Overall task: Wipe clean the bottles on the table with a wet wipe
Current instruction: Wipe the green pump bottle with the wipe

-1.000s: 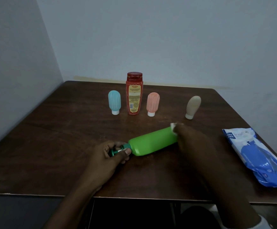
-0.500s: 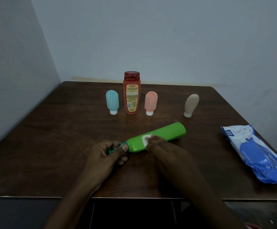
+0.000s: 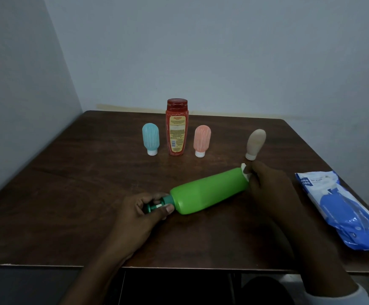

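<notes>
A green bottle (image 3: 207, 190) lies on its side on the dark wooden table (image 3: 69, 194), its dark green cap pointing left. My left hand (image 3: 144, 212) grips that cap. My right hand (image 3: 267, 186) is at the bottle's far right end and pinches a white wet wipe (image 3: 244, 172) against the bottle's bottom. Behind stand a red bottle (image 3: 177, 126), a small blue bottle (image 3: 150, 138), a small pink bottle (image 3: 201, 139) and a beige bottle (image 3: 255, 143), the three small ones upside down on their caps.
A blue and white pack of wet wipes (image 3: 342, 208) lies at the table's right edge. Grey walls close off the left and back sides. The table's front edge runs below my forearms.
My right hand slid the wipe from the bottle's base to near the neck, then back to the base end. My left hand kept hold of the cap.
</notes>
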A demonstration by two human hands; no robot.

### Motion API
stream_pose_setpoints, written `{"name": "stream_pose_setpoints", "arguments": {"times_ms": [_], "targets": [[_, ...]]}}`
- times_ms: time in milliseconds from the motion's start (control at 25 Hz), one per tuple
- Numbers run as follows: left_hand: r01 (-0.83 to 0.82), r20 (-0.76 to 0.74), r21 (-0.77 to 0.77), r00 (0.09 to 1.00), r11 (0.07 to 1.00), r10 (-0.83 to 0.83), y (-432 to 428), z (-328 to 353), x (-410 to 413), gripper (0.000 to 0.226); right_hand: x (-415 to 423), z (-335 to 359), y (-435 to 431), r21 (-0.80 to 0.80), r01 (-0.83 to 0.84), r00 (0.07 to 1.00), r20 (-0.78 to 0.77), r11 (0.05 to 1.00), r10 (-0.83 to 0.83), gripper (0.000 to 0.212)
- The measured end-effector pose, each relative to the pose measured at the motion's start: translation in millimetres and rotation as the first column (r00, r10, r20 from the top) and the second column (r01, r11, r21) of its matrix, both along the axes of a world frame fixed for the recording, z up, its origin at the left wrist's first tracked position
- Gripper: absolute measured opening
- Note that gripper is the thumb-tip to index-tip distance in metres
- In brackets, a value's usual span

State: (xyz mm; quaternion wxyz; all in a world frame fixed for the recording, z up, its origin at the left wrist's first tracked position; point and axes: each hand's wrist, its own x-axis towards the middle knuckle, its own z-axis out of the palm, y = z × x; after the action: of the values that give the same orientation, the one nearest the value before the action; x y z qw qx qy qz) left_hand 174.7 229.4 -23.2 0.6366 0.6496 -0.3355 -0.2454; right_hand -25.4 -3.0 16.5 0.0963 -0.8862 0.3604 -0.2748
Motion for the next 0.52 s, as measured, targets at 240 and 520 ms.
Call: {"name": "stream_pose_setpoints", "arguments": {"times_ms": [240,520], "targets": [[-0.010,0.057,0.017,0.998,1.000,0.009,2,4,-1,0.032,12,7,-9,0.171,-0.033,0.998,-0.050,0.985,0.042,0.005],[-0.028,0.103,0.039,0.994,0.999,0.024,3,7,-4,0.038,24,14,7,0.137,-0.057,0.989,-0.131,0.989,0.075,0.003]]}}
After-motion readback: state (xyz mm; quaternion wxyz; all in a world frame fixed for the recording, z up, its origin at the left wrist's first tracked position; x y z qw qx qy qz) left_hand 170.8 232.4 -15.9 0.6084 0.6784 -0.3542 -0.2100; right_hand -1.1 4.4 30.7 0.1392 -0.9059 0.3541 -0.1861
